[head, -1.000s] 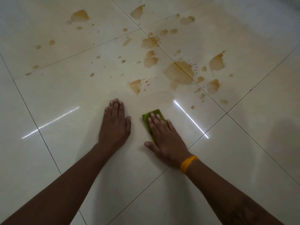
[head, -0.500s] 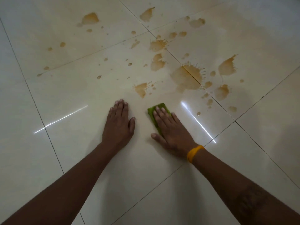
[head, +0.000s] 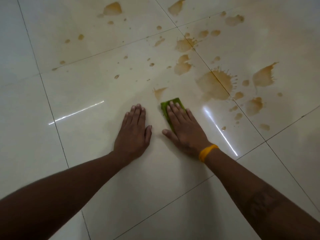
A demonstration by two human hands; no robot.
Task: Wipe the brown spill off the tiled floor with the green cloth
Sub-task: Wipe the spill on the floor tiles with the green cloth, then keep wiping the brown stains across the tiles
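My right hand (head: 184,128) lies flat with straight fingers on the folded green cloth (head: 167,105) and presses it to the pale tiled floor (head: 86,135). Only the cloth's far end and left edge show past the fingers. Its far end touches a small brown splash (head: 159,93). The brown spill (head: 214,84) spreads beyond it as a large blotch to the right and several smaller blots and drops further back. My left hand (head: 134,132) rests flat on the floor just left of the cloth, holding nothing.
A yellow band (head: 207,152) circles my right wrist. Dark grout lines (head: 57,130) cross the glossy tiles, and two bright light streaks reflect to the left and right of my hands. More brown blots (head: 112,9) lie at the far left.
My right hand has slid the cloth forward to the small splash, part of which is gone. The left hand stays planted. The view has shifted, so the spill sits further right.
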